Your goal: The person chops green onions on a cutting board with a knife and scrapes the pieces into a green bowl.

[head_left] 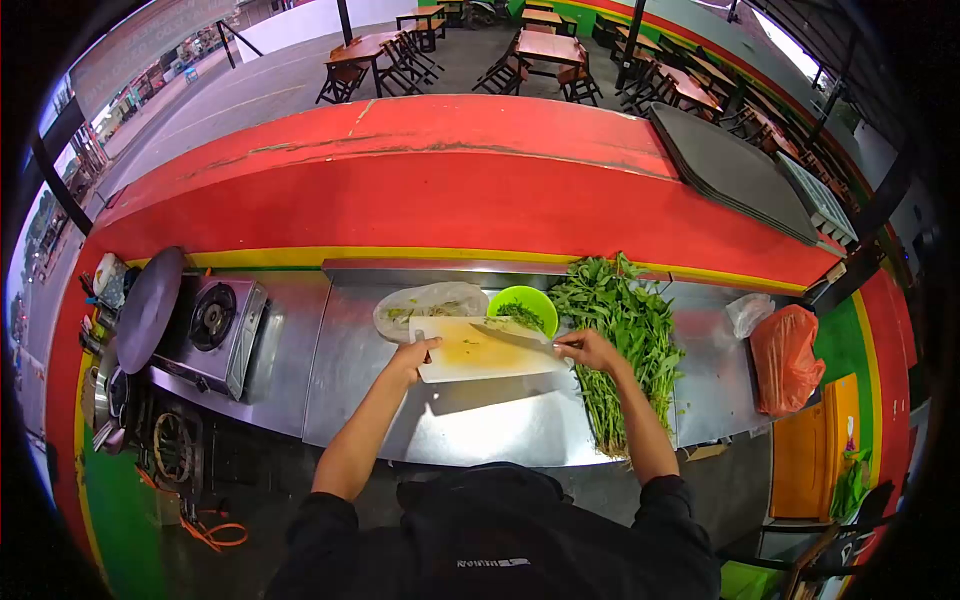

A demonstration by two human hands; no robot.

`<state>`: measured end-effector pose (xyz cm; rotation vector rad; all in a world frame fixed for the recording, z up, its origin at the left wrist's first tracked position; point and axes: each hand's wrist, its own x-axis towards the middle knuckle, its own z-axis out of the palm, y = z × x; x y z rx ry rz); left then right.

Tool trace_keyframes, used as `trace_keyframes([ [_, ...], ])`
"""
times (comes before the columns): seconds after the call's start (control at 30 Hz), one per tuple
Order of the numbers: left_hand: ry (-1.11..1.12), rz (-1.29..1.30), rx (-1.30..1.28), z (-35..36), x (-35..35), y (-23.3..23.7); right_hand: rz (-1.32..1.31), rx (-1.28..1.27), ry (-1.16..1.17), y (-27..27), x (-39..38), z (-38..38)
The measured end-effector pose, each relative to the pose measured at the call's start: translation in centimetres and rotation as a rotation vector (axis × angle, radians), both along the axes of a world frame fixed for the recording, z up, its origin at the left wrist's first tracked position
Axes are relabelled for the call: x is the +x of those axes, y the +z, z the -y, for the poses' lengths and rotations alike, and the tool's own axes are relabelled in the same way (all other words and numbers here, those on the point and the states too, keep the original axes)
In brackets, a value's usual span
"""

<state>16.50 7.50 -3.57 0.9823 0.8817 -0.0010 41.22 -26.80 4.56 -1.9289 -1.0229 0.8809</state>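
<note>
My left hand [412,358] grips the left edge of a white cutting board [470,362] with a yellow stain, which is raised and tilted above the steel counter. In my right hand [588,350] is a knife [510,334], its blade lying along the board's upper right part. A few green bits remain on the board. Just beyond its far edge stands a lime-green bowl [549,306] holding chopped greens [520,314]. Left of the bowl lies a clear plastic bag [430,297] with some plant pieces inside. A large bunch of leafy greens [630,330] lies right of my right hand.
A gas stove [225,330] with a dark wok [150,310] leaning by it stands at the left of the steel counter [340,400]. An orange-red plastic bag [787,358] sits at the right end. A red wall [420,200] borders the far side.
</note>
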Motion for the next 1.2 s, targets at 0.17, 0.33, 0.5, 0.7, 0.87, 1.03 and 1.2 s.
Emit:
trace_keyframes([
  [0.17,-0.025,-0.022,0.22,1.5,-0.4,3.1,0.217,-0.025,0.066,0.1,-0.9,-0.9],
  [0.33,0.068,0.031,0.266,2.6,-0.2,3.8,0.299,-0.062,-0.091,-1.7,0.1,-0.8],
  [0.5,0.052,0.003,0.268,2.2,0.1,3.1,0.372,-0.077,-0.142,-1.7,-0.3,-0.4],
  [0.7,0.047,0.004,0.337,3.1,-0.7,6.5,-0.022,0.004,-0.152,3.8,-4.7,-0.6],
  [0.87,0.026,-0.005,0.325,2.9,-0.4,6.4,-0.012,0.003,-0.085,4.5,-7.5,-0.8],
  [1.03,0.037,-0.022,0.347,3.1,-0.5,6.6,0.055,-0.043,-0.114,3.0,-7.6,-0.6],
  [1.2,0.02,-0.027,0.325,3.1,-0.2,6.0,0.206,0.013,-0.196,-1.1,-5.2,-0.2],
])
